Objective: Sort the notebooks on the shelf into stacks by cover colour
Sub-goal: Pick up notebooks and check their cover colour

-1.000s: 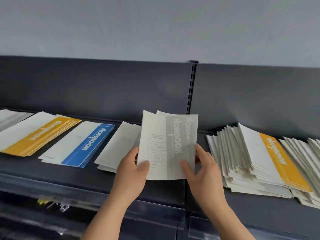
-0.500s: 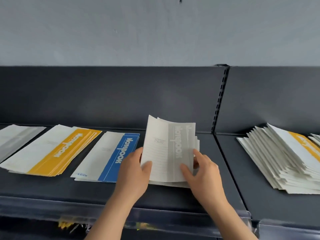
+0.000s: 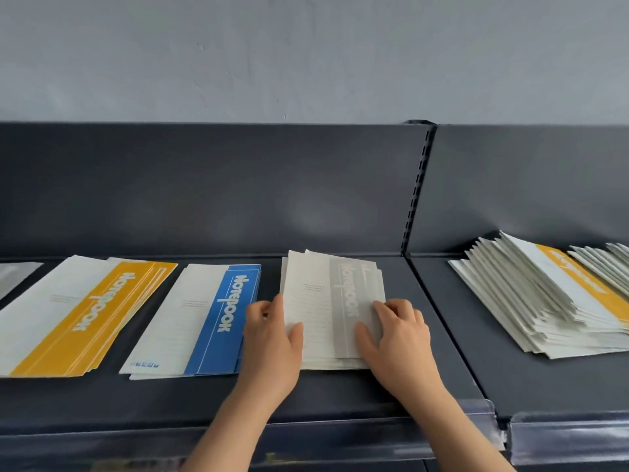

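Note:
A stack of grey-striped notebooks (image 3: 326, 301) lies flat on the dark shelf (image 3: 340, 400), in the middle. My left hand (image 3: 272, 338) grips its left edge, thumb on the top cover. My right hand (image 3: 396, 335) presses on its right side, fingers on the grey stripe. To the left lie a blue-striped stack (image 3: 204, 321) and a yellow-striped stack (image 3: 78, 315). A fanned pile of unsorted notebooks (image 3: 541, 301), topped by a yellow-striped one, sits on the right shelf section.
Another grey notebook (image 3: 17, 274) shows at the far left edge. A slotted upright (image 3: 417, 189) divides the shelf's back panel. Clear price-tag strips (image 3: 561, 434) run along the front edge. More fanned notebooks (image 3: 609, 264) lie at the far right.
Both hands have brought the grey-striped notebooks down from a raised, tilted hold and laid them flat on the shelf beside the blue stack. The view has shifted left.

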`<state>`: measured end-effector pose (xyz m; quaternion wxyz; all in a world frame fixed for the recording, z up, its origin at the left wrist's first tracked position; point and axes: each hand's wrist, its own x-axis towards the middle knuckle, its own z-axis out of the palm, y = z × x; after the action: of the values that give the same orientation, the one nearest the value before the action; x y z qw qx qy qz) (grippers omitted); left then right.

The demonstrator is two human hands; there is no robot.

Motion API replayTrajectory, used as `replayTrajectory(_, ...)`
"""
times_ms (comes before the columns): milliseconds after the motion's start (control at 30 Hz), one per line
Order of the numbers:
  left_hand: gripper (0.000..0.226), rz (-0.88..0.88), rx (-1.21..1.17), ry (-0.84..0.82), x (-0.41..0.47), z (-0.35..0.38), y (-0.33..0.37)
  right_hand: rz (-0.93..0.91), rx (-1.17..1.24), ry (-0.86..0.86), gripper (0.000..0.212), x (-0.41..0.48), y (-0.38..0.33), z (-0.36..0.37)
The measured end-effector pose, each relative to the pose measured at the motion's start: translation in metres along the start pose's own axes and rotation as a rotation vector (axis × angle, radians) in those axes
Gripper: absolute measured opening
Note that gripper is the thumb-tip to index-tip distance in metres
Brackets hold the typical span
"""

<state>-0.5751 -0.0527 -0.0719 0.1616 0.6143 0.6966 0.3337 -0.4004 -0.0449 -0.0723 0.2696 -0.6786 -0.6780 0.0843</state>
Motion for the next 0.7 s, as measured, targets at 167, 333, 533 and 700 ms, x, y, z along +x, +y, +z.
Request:
replayTrajectory(167,0.047,0.028,0.057,0.017,0.001,-0.002,-0.002,-0.014,0.005,0.013,0.044,-0.001,-0.001,0.001)
replayTrajectory(333,0.045,0.141,0.165,0.13,0.007,-0.014,0.012,-0.076,0.022,0.091,0.045,-0.003,0.001,-0.01)
replayTrajectory(533,0.042,0.285,0.138,0.127,0.005,-0.006,0.05,-0.107,-0.048,0.199,0.036,-0.009,0.023,-0.035)
replayTrajectory(700,0.034,0.365,0.098,0.09,0.001,0.023,0.089,-0.103,-0.067,0.284,0.038,0.001,0.062,-0.071)
